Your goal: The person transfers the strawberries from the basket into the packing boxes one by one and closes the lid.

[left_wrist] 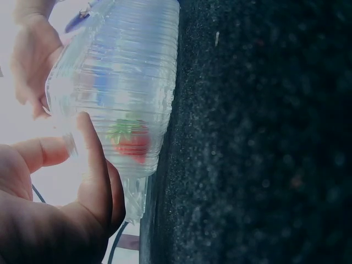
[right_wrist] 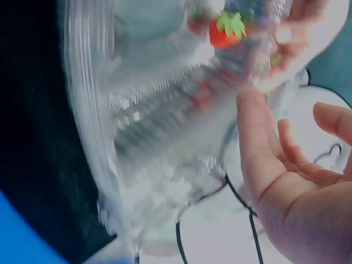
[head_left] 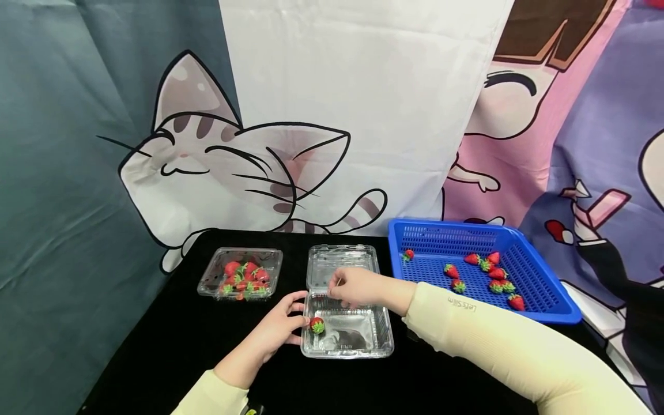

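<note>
A clear plastic clamshell box (head_left: 358, 350) lies with its lid (head_left: 342, 253) folded back, away from the person. One strawberry (head_left: 317, 326) sits inside, at the left wall of the base; through that wall the strawberry (left_wrist: 131, 140) also shows in the left wrist view. My left hand (head_left: 282, 328) grips the box's left edge, its thumb at the rim and fingers along the outside. Above the hinge between base and lid hovers my right hand (head_left: 358, 286). The right wrist view has the right hand (right_wrist: 291, 170) with loosely bent fingers and nothing held between them.
To the left stands another clear box (head_left: 207, 282), with several strawberries (head_left: 246, 279) in it. A blue plastic basket (head_left: 539, 271) at the right holds several loose strawberries (head_left: 498, 274). Black cloth (head_left: 207, 334) covers the table, and a cartoon-printed curtain (head_left: 332, 69) hangs behind.
</note>
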{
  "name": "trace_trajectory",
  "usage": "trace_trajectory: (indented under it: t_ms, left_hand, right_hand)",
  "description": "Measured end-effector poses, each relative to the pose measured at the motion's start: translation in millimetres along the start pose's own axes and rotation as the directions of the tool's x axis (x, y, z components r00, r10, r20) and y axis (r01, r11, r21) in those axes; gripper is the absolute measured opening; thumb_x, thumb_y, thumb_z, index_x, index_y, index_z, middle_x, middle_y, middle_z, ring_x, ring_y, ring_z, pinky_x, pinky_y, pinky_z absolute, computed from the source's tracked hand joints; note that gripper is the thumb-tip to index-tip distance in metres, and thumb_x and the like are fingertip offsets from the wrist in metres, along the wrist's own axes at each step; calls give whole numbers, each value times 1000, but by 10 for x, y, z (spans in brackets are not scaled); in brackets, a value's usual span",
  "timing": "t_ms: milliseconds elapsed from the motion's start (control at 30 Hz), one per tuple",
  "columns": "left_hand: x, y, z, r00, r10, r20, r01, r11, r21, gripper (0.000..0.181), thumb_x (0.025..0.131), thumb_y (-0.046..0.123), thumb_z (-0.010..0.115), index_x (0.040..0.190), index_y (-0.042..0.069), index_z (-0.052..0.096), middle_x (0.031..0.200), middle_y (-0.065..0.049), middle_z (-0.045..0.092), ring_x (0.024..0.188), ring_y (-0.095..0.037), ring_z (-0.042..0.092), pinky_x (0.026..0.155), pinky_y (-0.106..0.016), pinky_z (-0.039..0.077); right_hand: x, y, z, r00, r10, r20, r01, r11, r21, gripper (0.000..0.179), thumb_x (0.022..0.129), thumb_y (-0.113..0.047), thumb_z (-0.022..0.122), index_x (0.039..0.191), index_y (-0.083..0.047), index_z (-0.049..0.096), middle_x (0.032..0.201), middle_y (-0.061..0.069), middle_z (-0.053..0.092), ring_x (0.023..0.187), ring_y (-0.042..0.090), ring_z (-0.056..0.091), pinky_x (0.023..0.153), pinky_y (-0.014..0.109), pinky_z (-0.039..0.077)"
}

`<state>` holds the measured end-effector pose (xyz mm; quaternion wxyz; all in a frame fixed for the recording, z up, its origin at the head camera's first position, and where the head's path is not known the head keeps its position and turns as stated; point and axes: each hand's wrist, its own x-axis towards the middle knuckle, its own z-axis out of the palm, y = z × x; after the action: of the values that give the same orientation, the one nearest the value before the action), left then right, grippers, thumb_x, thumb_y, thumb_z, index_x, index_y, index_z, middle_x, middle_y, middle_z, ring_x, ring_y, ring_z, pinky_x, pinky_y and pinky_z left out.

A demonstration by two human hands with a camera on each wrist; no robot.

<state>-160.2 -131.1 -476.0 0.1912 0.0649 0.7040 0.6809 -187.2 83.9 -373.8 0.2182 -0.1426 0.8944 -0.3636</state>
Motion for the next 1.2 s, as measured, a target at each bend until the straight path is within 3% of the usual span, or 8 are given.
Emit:
trace_trajectory:
  t_ms: [200, 367, 500, 600, 767, 900, 1067, 1200]
  left_hand:
    - [4, -10, -32, 1000, -11, 14, 11, 1000, -8, 64, 90, 3, 59, 149, 5, 33, 126, -23, 50, 92, -24, 63, 64, -42, 60]
    - [11, -6, -50, 999, -25, 29, 25, 999, -23, 64, 92, 4, 60, 150, 6, 33, 126, -23, 49, 94, -26, 62, 66, -44, 60]
    - [10, 5, -59, 999, -33, 42, 34, 999, -37, 64, 93, 5, 60, 150, 7, 32, 127, -23, 49, 95, -26, 61, 66, -44, 61]
    - [17, -5, -68, 999, -25, 44, 27, 999, -36, 65, 93, 5, 60, 150, 6, 31, 126, -24, 50, 94, -26, 63, 65, -43, 60]
    - [26, -30, -64, 999, -17, 45, 19, 999, -31, 66, 92, 4, 60, 151, 5, 31, 124, -23, 51, 93, -24, 63, 65, -43, 60]
    - [24, -30, -55, 998, -21, 51, 23, 999, -38, 65, 92, 4, 60, 151, 6, 31, 124, -23, 50, 92, -24, 63, 65, -43, 60]
    - [26, -19, -53, 997, -27, 71, 30, 998, -50, 64, 94, 5, 60, 151, 6, 30, 124, -24, 49, 91, -27, 66, 66, -45, 61]
    - [34, -11, -54, 997, -27, 69, 30, 998, -48, 65, 94, 6, 61, 151, 7, 30, 124, -23, 50, 91, -27, 66, 65, -45, 60]
  right_hand:
    - [1, -20, -322, 997, -13, -77, 12, 1000, -25, 15, 98, -22, 60, 100, -9, 65, 89, 7, 66, 79, 27, 68, 62, 34, 58]
    - [29, 23, -647, 985, -36, -170, 17, 993, -113, 18, 99, -25, 57, 100, -11, 67, 85, 4, 66, 73, 24, 66, 61, 32, 55]
    - [62, 119, -939, 957, -69, -281, 6, 975, -221, 22, 100, -28, 55, 97, -10, 68, 83, 5, 67, 70, 18, 64, 66, 32, 52]
    - [90, 250, -1148, 923, -90, -373, -28, 953, -300, 24, 99, -29, 55, 94, -10, 68, 86, 5, 67, 74, 19, 61, 72, 36, 50]
    - [145, 575, -1393, 892, -90, -442, -100, 916, -389, 26, 98, -29, 53, 94, -8, 67, 90, 8, 67, 81, 25, 59, 77, 42, 48]
    - [202, 854, -1496, 899, -64, -434, -156, 879, -451, 24, 97, -28, 52, 88, -8, 62, 81, 6, 62, 74, 24, 55, 71, 41, 45]
    - [278, 1164, -1571, 935, -17, -355, -198, 805, -560, 23, 96, -24, 53, 77, -11, 56, 72, 4, 54, 67, 23, 50, 65, 41, 42]
    - [342, 1360, -1585, 964, 35, -263, -197, 758, -622, 19, 95, -22, 57, 85, -8, 66, 84, 8, 65, 78, 27, 60, 72, 49, 50]
